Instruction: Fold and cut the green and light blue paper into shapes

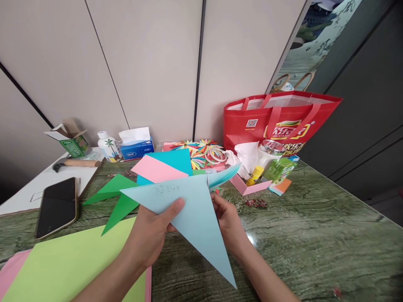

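Observation:
A folded light-blue sheet of paper [192, 222], triangular with faint pencil marks near its top edge, is held up above the table. My left hand [154, 230] grips it, thumb on the front and fingers behind. At its right edge my right hand [228, 220] is closed, fingertips partly behind the paper; what they hold is hidden. A strip of the blue paper [223, 176] bends away to the upper right, parted from the main piece by a slit. Green folded paper pieces [118, 209] lie left of my left hand.
Lime-green sheets [78, 260] and a phone [58, 205] lie at left. Behind stand a tissue box [137, 150], a white bottle [109, 147] and a red bag [245, 130]. A pink paper tray [252, 188] with a yellow glue stick [255, 175] is right of centre, near paper starbursts [197, 157].

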`<state>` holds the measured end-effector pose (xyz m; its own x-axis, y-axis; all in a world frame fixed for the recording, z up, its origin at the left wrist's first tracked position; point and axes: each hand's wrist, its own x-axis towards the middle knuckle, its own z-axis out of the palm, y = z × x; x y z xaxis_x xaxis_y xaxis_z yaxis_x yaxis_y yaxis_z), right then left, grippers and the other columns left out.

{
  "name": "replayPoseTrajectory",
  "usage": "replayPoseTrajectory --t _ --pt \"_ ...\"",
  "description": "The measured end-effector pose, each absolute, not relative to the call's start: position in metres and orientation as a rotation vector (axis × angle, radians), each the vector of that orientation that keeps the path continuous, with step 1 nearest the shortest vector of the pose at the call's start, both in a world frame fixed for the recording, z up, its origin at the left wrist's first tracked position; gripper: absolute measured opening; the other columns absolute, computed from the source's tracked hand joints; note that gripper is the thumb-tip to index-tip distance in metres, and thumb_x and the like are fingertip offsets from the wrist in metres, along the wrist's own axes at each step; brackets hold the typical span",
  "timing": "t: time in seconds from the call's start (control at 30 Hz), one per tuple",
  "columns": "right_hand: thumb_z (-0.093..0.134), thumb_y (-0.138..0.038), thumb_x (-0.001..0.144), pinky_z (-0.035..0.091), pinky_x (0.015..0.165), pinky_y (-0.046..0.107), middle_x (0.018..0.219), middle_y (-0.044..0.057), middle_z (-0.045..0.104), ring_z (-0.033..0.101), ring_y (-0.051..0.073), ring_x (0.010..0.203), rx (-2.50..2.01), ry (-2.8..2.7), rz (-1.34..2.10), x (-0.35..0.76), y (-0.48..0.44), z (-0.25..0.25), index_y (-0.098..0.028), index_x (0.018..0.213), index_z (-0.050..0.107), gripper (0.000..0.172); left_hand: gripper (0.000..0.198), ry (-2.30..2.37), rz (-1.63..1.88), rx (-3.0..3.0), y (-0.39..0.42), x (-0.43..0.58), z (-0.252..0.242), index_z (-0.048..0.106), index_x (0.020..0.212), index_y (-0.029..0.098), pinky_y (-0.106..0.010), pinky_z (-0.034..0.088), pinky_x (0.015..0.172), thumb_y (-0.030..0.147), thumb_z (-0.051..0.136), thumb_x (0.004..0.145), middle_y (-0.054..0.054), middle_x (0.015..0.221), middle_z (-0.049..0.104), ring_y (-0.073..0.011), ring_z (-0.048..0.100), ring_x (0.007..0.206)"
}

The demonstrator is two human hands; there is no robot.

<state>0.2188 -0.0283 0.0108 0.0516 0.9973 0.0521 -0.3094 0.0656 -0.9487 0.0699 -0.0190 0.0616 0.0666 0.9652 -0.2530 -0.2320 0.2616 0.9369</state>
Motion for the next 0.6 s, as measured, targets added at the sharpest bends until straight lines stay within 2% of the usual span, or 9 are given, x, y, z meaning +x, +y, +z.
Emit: replayPoseTrajectory --t 0.1,0.23,0.6 --pt "0.078 -0.008 0.049 0.048 0.054 0.020 0.066 -0.002 0.069 0.061 0.013 0.057 -0.946 -0.970 1.266 0.2199 -0.0279 0.0087 -0.018 0.073 0.061 0.032 0.049 1.131 1.111 0.857 -0.0194 0.0714 0.0608 0.058 0.094 0.017 -0.017 0.043 0.041 0.032 0.082 0.054 -0.005 0.093 0.064 -0.0157 0.055 0.073" --pt "0.078 -0.010 0.049 0.049 0.056 0.022 0.067 -0.001 0.070 0.063 0.015 0.059 -0.954 -0.960 1.290 0.2211 -0.0273 0.0058 -0.018 0.076 0.061 0.033 0.051 1.146 1.128 0.865 -0.0205 0.0710 0.0608 0.058 0.095 0.017 -0.020 0.045 0.043 0.033 0.082 0.053 -0.007 0.097 0.062 -0.0184 0.055 0.077" --pt "0.079 -0.012 0.049 0.047 0.051 0.020 0.062 -0.002 0.069 0.062 0.013 0.054 -0.941 -0.944 1.302 0.2205 -0.0256 0.0039 -0.018 0.071 0.062 0.029 0.050 1.153 1.130 0.859 -0.0207 0.0709 0.0615 0.059 0.094 0.017 -0.023 0.047 0.045 0.034 0.081 0.054 -0.008 0.096 0.063 -0.0208 0.057 0.078"
